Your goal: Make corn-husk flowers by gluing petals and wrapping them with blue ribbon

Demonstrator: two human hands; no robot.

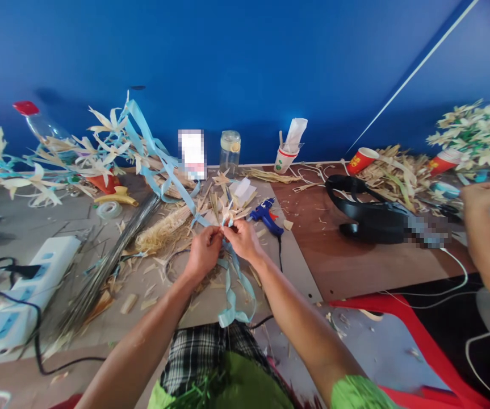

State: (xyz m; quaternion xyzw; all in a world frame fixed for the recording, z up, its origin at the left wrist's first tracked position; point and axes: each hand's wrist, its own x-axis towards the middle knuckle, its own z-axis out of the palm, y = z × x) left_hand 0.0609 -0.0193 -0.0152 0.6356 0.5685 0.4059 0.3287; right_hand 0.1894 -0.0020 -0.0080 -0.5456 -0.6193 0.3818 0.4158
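Note:
My left hand [204, 251] and my right hand [245, 240] meet over the table, fingers pinched close together at the base of a corn-husk flower [229, 212]. Both grip a light blue ribbon [202, 218] there. One length of it rises to the upper left, and its loose end hangs below my hands toward my lap. My fingers hide the exact pinch point. Just right of them lies a blue glue gun [266, 216] with an orange trigger. Left of my hands are a corn cob [176, 221] with pale fibres and a bundle of thin wires [112, 255].
A white power strip [51, 267] with black cords lies at left. Behind stand a glass jar [230, 149], a paper cup [285, 160] and finished husk flowers [108, 125]. A black headset-like strap [368, 218] lies at right, near another person's arm [489, 238]. Husk scraps litter the table.

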